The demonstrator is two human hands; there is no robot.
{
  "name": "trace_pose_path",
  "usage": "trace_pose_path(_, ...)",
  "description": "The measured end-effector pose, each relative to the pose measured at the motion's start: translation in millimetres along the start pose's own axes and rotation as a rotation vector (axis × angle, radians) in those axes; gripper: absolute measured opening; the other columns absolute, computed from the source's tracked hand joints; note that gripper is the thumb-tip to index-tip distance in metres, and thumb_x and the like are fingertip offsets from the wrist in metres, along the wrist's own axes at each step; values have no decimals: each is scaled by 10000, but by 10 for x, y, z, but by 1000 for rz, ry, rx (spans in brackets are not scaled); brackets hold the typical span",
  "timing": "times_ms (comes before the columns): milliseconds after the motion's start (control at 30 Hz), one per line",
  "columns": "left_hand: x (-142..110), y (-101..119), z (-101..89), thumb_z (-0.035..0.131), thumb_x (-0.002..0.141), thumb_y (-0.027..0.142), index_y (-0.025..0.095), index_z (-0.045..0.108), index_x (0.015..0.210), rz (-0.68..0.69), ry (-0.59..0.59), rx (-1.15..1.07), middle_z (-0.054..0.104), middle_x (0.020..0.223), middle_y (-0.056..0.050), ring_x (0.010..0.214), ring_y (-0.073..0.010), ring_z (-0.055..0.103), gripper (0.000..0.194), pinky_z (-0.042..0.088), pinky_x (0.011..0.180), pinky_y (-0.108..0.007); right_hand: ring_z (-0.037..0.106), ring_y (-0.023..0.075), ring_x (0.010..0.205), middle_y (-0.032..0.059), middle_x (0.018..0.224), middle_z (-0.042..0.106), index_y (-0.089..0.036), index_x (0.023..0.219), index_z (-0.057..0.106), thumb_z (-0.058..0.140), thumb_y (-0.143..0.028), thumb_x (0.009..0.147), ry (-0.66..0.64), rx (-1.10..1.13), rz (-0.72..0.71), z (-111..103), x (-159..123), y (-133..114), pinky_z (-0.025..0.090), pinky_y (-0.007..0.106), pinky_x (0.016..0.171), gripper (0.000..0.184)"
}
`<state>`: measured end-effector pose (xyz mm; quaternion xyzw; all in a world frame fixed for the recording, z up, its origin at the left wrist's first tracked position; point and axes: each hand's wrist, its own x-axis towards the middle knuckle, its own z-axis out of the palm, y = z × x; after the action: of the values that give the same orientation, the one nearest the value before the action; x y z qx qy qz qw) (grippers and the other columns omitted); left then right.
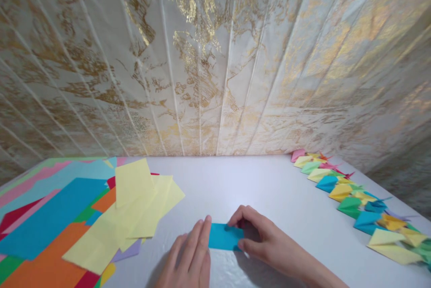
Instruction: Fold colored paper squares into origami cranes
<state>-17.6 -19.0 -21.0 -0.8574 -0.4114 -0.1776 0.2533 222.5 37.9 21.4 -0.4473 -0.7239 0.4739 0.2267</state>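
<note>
On the table (215, 184), my flat left hand (191, 254) holds down blue paper (220, 237), my curled right hand (264, 236) grips its end; folded shapes (350, 206) look done, loose sheets (101, 236) look left

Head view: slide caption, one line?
Left hand and right hand touching blue paper, between loose sheets and folded paper shapes.

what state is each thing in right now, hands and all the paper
left hand: fingers extended, at the blue paper's left end
right hand: curled, fingertips at its right end; pinching or not unclear
blue paper: small rectangle, lying between the hands
pale yellow sheets: loose, overlapping
coloured sheets: spread in an overlapping pile
folded paper pieces: folded, lined up in rows
</note>
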Motion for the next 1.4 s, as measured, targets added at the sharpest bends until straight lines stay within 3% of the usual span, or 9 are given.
trace_pose_path(100, 91, -86, -13, 438, 1006, 382, 133, 642, 1232, 33, 38, 19, 646, 1376, -149, 1169, -264, 636, 393, 466, 891, -340, 548, 225, 920, 33, 908, 628, -196, 898, 609, 564, -57, 668, 57, -106, -31, 74, 6, -56, 408, 386, 881, 273)
trace_pose_path(233, 155, -59, 12, 344, 972, 83, 137, 582, 1327, 34, 52, -19, 677, 1357, -74, 955, -144, 704, 431, 455, 816, -280, 550, 213, 888, 0, 850, 636, -208, 1116, 532, 546, -47, 697, 107, -130, -116, 221, -22, -21, 386, 409, 911, 449)
trace_pose_path(433, 120, 19, 66, 311, 863, -48, 140, 520, 1403, 16, 23, -42, 644, 1402, -26, 1086, -116, 691, 610, 492, 828, -254, 563, 240, 1010, 71, 1069, 641, -211, 1208, 460, 481, -93, 790, 227, -76, -150, 269, -76, 15, 421, 416, 925, 434)
trace_pose_path(600, 106, -44, 115, 340, 855, -9, 124, 479, 1439, 75, -3, -77, 633, 1408, -35, 1074, -118, 708, 614, 541, 784, -232, 619, 219, 973, 29, 997, 695, -239, 1265, 413, 410, -67, 806, 183, 69, -136, 267, -73, 21, 431, 411, 931, 490)
trace_pose_path(700, 97, -52, 142, 340, 839, -26, 133, 481, 1438, 72, -16, -77, 636, 1403, -25, 1096, -110, 704, 636, 542, 800, -218, 605, 228, 1043, 42, 1088, 686, -246, 1276, 415, 427, -51, 761, 231, 22, -124, 284, -71, 29, 413, 418, 966, 550)
trace_pose_path(867, 82, -36, 165, 332, 844, -18, 151, 517, 1405, 64, -21, -90, 641, 1394, -8, 1080, -103, 716, 614, 550, 790, -212, 639, 220, 967, 43, 984, 716, -224, 1269, 414, 405, -78, 800, 183, 115, -90, 295, -62, 20, 439, 403, 926, 492)
trace_pose_path(1067, 90, -57, 147, 345, 858, -12, 142, 478, 1439, 59, -41, -134, 621, 1421, -19, 1112, -117, 704, 616, 559, 807, -218, 626, 226, 954, 52, 977, 727, -210, 1252, 440, 416, -81, 774, 242, 46, -45, 276, -64, -6, 424, 411, 919, 496)
trace_pose_path(1233, 117, -61, 133, 340, 915, 15, 151, 414, 1490, 52, 41, -224, 704, 1318, -25, 1045, -127, 730, 595, 568, 784, -224, 669, 204, 862, 34, 880, 726, -207, 1214, 442, 435, -133, 795, 174, 275, -52, 300, -70, -65, 485, 359, 843, 426)
trace_pose_path(1400, 113, -62, 151, 342, 964, 52, 169, 403, 1503, 39, 37, -268, 689, 1342, -37, 1077, -134, 717, 555, 561, 802, -222, 666, 202, 877, 38, 916, 737, -222, 1225, 445, 441, -105, 765, 228, 119, -53, 252, -67, -55, 467, 374, 880, 474)
